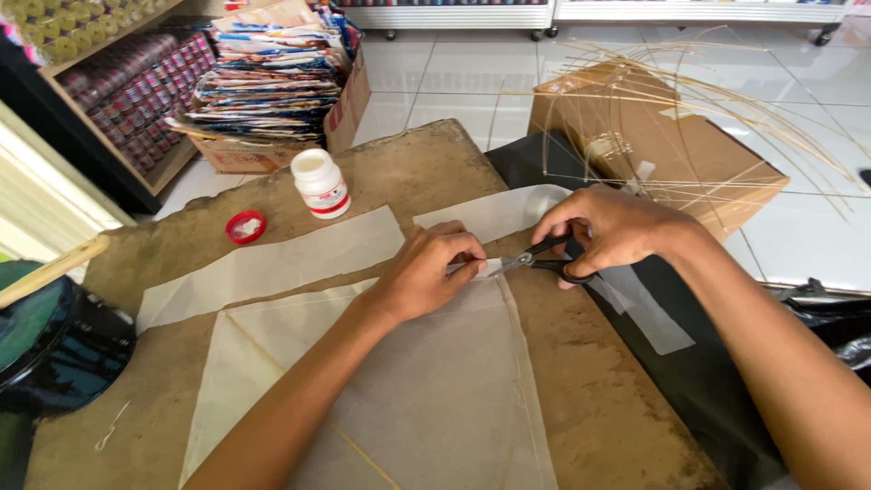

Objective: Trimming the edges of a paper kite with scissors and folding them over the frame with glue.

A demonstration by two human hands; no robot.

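Near edge of the tabletop: a kite sheet of thin translucent paper lies flat, a slim stick running under it toward the near edge. Its upper corner sits about mid-tabletop, toward the right edge.

Left hand presses down on that corner, fingers curled and pinching the paper's edge; grip closed on the sheet. Right hand has thumb and fingers through the black handles of the scissors; grip closed on them. The blades point left, meeting the paper right at the left fingertips.

Progress, as judged: sheet is already laid over its frame, and trimming is under way at the top corner. Cut strips lie above the sheet, toward the far left. The long side edges look untrimmed or hard to tell.

Farther: glue bottle standing open, its red cap just left, both near the far edge. Room: bare tabletop right of the sheet; a dark pot crowds the left edge. Beyond the right edge, a black sheet, a cardboard box and loose thin sticks.
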